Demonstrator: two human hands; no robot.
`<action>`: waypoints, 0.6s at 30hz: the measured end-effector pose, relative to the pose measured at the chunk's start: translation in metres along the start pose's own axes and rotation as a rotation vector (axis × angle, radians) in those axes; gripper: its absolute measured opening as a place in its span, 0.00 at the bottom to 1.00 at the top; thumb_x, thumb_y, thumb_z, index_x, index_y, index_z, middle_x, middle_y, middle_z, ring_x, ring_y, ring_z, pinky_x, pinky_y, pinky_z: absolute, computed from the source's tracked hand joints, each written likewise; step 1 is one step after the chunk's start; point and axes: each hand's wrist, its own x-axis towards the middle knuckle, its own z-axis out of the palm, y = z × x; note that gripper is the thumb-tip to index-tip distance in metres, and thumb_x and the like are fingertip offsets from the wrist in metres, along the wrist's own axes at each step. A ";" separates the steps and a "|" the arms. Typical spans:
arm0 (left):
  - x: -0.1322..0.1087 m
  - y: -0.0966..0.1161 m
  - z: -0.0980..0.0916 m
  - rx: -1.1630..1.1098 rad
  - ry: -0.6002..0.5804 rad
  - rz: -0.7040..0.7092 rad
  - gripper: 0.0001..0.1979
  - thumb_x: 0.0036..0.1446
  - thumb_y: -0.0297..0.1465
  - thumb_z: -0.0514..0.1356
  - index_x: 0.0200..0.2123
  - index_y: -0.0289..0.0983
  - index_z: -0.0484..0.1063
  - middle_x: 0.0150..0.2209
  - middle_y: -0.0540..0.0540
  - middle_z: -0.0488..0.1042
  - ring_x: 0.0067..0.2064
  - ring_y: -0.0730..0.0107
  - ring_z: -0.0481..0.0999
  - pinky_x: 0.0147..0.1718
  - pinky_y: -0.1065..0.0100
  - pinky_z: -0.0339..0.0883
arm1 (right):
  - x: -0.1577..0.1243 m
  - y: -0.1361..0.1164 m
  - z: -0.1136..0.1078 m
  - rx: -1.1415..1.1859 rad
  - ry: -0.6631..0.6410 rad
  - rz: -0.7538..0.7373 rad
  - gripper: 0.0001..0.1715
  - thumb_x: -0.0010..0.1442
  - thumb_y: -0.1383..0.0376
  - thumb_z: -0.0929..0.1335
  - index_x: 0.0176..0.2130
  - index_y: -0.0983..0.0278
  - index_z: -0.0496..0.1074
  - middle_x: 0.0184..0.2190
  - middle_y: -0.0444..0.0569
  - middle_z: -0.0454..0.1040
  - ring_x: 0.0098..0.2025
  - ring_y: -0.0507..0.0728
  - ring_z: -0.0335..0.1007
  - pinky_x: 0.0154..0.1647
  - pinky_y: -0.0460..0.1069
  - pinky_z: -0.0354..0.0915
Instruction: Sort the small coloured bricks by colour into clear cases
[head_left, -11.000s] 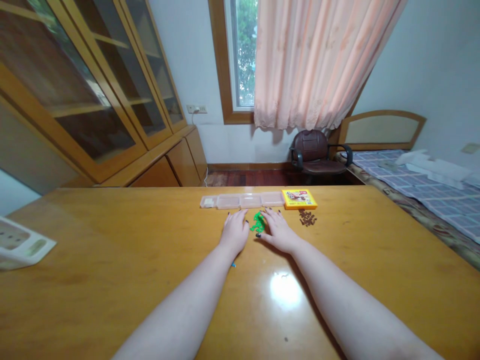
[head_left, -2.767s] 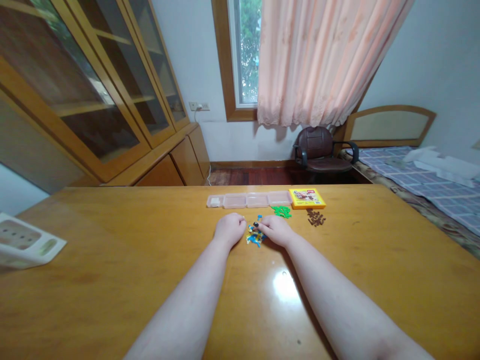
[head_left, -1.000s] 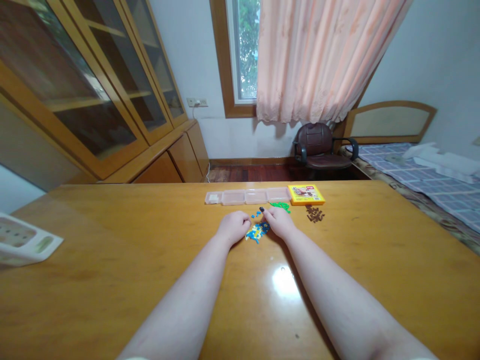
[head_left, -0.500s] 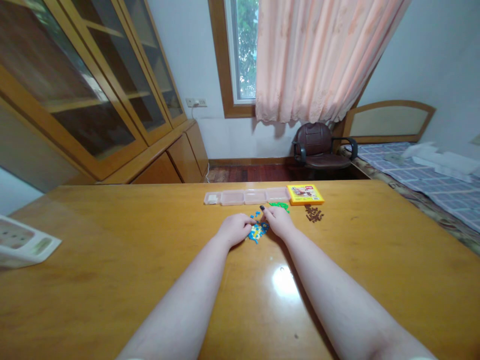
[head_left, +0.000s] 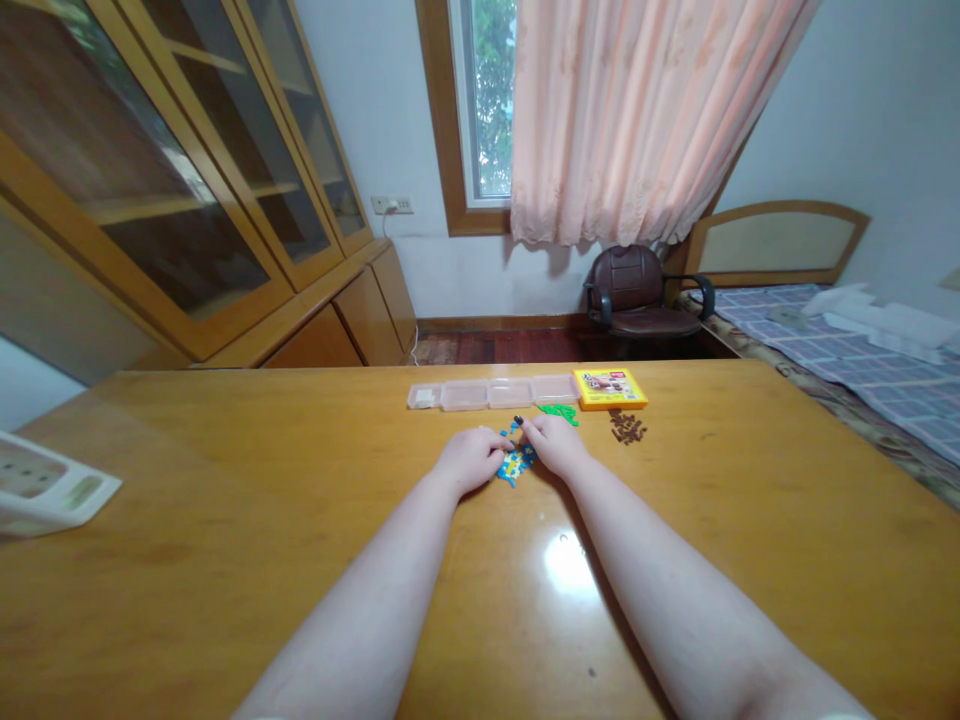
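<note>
The left hand (head_left: 469, 462) and right hand (head_left: 559, 447) rest on the desk (head_left: 225, 500) with fingers curled, tips meeting over the blue and yellow pieces (head_left: 516, 464) between them, probably because the bits are tiny; whether either pinches one cannot be told; green pieces (head_left: 559, 411) lie just beyond the right hand, brown pieces (head_left: 626, 428) further to its right, each colour seemingly kept apart; beyond both hands the clear compartment box (head_left: 491, 393) shows something pale in its leftmost cell, the other cells unreadable; the yellow box (head_left: 609, 389) beside it shows its printed lid.

Soft daylight enters from the window (head_left: 491, 100) at top centre. A bright glare spot sits on the glossy surface (head_left: 568, 553) at lower centre. Frame edges bend from wide-angle distortion; focus is sharp.
</note>
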 end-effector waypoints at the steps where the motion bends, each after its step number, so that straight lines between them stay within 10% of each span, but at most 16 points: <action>1: 0.000 0.001 0.000 0.002 -0.009 -0.003 0.18 0.53 0.28 0.52 0.42 0.43 0.78 0.39 0.49 0.78 0.41 0.67 0.74 0.42 0.69 0.66 | 0.000 0.000 0.000 -0.012 0.009 0.020 0.30 0.65 0.52 0.57 0.25 0.63 0.78 0.26 0.49 0.77 0.31 0.54 0.70 0.31 0.46 0.57; 18: 0.000 0.001 -0.005 0.072 0.096 -0.259 0.15 0.55 0.33 0.50 0.31 0.41 0.78 0.37 0.47 0.78 0.41 0.65 0.73 0.39 0.69 0.62 | -0.001 0.000 -0.003 -0.074 0.035 0.014 0.32 0.64 0.50 0.57 0.25 0.64 0.77 0.24 0.49 0.75 0.29 0.53 0.69 0.30 0.45 0.56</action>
